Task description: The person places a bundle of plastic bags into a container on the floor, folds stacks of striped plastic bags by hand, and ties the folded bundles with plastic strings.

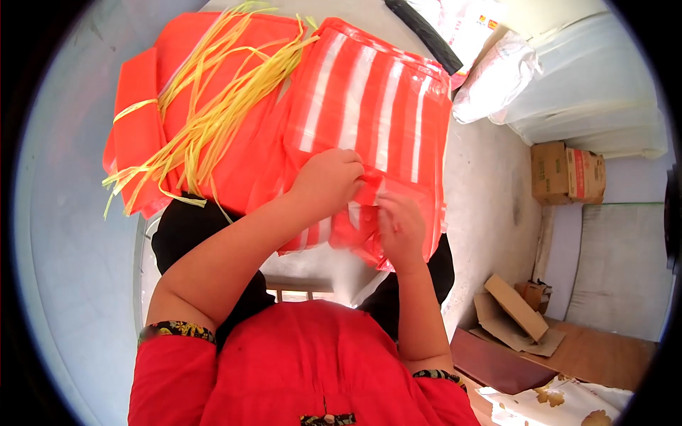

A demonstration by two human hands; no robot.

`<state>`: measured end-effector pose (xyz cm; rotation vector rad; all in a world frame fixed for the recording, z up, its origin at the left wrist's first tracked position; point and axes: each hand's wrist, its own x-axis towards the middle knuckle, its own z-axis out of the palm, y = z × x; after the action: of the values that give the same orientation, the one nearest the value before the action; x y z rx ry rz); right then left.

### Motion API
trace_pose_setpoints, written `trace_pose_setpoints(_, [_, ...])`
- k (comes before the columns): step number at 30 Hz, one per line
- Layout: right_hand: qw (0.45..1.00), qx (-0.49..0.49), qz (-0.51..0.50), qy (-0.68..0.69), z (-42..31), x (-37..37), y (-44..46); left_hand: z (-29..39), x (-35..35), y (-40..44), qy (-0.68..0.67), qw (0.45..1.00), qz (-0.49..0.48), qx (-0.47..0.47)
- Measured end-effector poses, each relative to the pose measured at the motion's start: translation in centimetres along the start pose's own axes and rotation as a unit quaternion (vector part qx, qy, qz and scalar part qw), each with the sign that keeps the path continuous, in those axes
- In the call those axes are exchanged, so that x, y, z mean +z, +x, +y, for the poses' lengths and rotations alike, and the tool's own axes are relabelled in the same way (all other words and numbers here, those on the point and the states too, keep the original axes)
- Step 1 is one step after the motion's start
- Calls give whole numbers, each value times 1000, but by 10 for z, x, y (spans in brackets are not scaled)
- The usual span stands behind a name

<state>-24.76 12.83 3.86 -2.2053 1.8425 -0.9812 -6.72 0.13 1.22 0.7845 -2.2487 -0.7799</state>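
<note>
A stack of red plastic bags with white stripes (376, 92) lies in front of me, reaching over my knees. My left hand (329, 182) is closed with its fingers curled on the edge of a striped bag near the middle of the stack. Just to its right, my right hand (402, 228) pinches part of the same red plastic, which is crumpled between and below the hands. Left of the stack are plain folded red bags (241, 67), with a loose bunch of yellow plastic strips (220, 121) across them. A single yellow strip rings a narrow red bundle (136, 131).
A light wall (64, 234) runs along the left. At the back right lie a black roll (425, 34) and white sacks (497, 78). A cardboard box (558, 172) stands farther right, with flattened cardboard (515, 316) on a brown surface below.
</note>
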Motion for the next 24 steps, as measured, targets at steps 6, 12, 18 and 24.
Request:
trace_pose_setpoints(6, [998,-38,-38,-11,3,8,16,11,-6,6,8,998,-17,-66])
trace_pose_setpoints(12, [997,-39,-67,-27,15,0,32,3,-5,-1,101,991,27,88])
trace_pose_setpoints(18, [995,-20,-97,-23,17,-7,41,11,-21,-2,124,988,-43,79])
trace_pose_setpoints(24, [995,-10,-95,-3,21,-8,46,0,-26,-4,146,985,-26,84])
